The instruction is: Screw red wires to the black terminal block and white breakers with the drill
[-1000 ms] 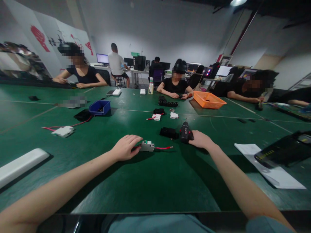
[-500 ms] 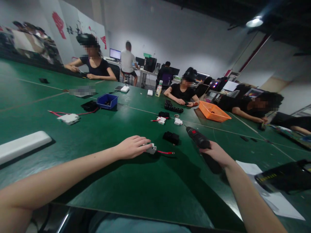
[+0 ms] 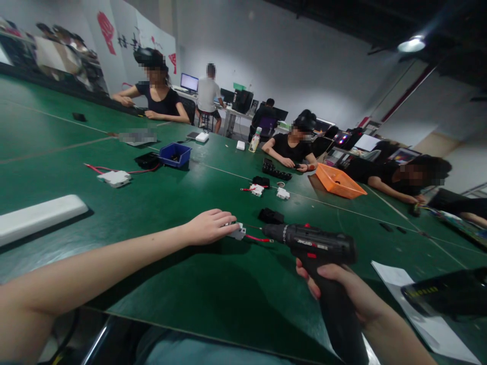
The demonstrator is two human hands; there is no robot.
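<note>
My left hand (image 3: 208,226) lies on the green table (image 3: 213,284), fingers curled over a small white circuit breaker (image 3: 238,232) with a red wire (image 3: 258,238) sticking out to the right. My right hand (image 3: 344,291) grips the handle of a black cordless screwdriver (image 3: 312,242), held up above the table. Its bit points left toward the breaker and stops just short of it. A black part (image 3: 271,216) lies just behind the breaker.
A white bar (image 3: 38,218) lies at the left, paper (image 3: 426,304) and a black device (image 3: 445,291) at the right. Farther off are a blue bin (image 3: 175,154), an orange tray (image 3: 337,182), more breakers with wires (image 3: 114,177), and several people seated along the far edges.
My right hand has lifted the screwdriver off the table, pulled it nearer to me and turned its bit left toward the breaker. My left hand has stayed on the breaker. The view has tilted.
</note>
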